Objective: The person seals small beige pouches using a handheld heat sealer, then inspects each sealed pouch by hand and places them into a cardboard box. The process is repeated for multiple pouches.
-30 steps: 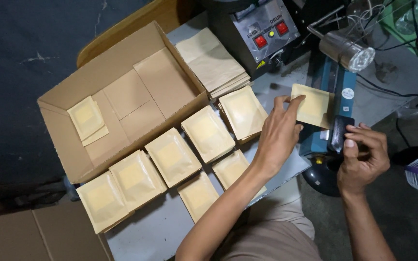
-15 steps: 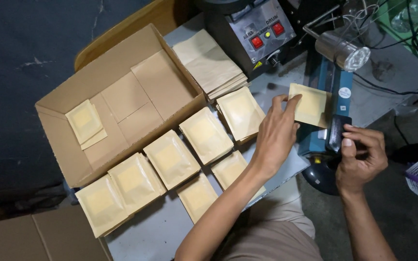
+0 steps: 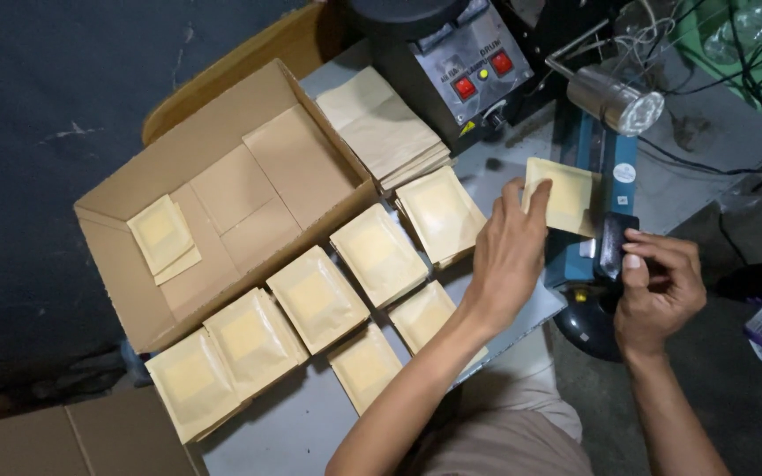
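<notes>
My left hand (image 3: 506, 256) holds a small tan pouch (image 3: 566, 194) by its left edge, with the pouch's right edge lying across the blue heat sealer (image 3: 606, 163). My right hand (image 3: 659, 291) grips the sealer's black handle (image 3: 615, 245) at its near end. Several filled tan pouches (image 3: 377, 256) lie spread on the grey table (image 3: 275, 423) to the left of my left arm.
An open cardboard box (image 3: 222, 203) at the left holds two pouches (image 3: 163, 234). A stack of flat empty pouches (image 3: 385, 128) lies beside it. A grey machine with red buttons (image 3: 460, 66) stands behind. Cables run at the top right.
The view has shifted slightly. My left hand still holds the pouch at the sealer and my right hand stays on the handle.
</notes>
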